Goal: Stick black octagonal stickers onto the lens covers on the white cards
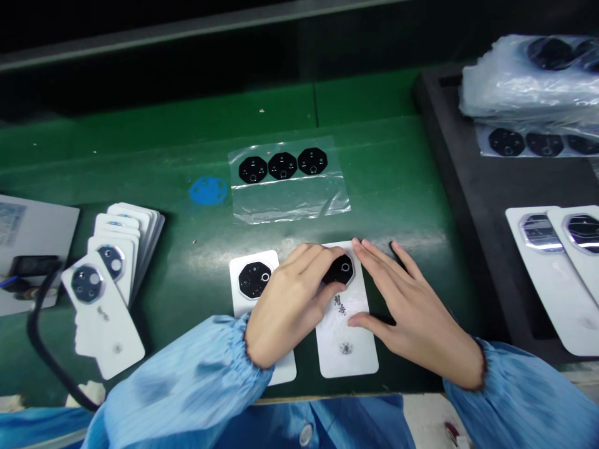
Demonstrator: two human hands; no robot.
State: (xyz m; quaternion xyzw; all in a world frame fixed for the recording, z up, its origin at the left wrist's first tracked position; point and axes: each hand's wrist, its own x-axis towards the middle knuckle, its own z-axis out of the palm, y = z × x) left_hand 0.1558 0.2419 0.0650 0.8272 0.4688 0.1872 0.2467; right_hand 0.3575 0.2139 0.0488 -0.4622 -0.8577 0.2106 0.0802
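A white phone back panel [349, 349] lies upright before me on the green bench, with dark lettering and a small round mark on it. Near its top is a black octagonal camera sticker [344, 269], partly covered by my fingers. My left hand [292, 299] curls over it, thumb and index finger at the sticker's lower and upper edges. My right hand [407, 318] rests with stretched fingers along the panel's right side, fingertips at its top edge and thumb on its face. Beneath my left wrist, a second white panel [241, 302] bears a black octagon, its middle hidden.
A clear film sheet [290, 202] with 3 black octagons lies farther back, beside a blue disc [208, 191]. Fanned white panels [124, 337] and a black cable [35, 330] are at left. On the right, a dark tray [463, 181] carries bagged sheets [505, 78] and more panels [538, 268].
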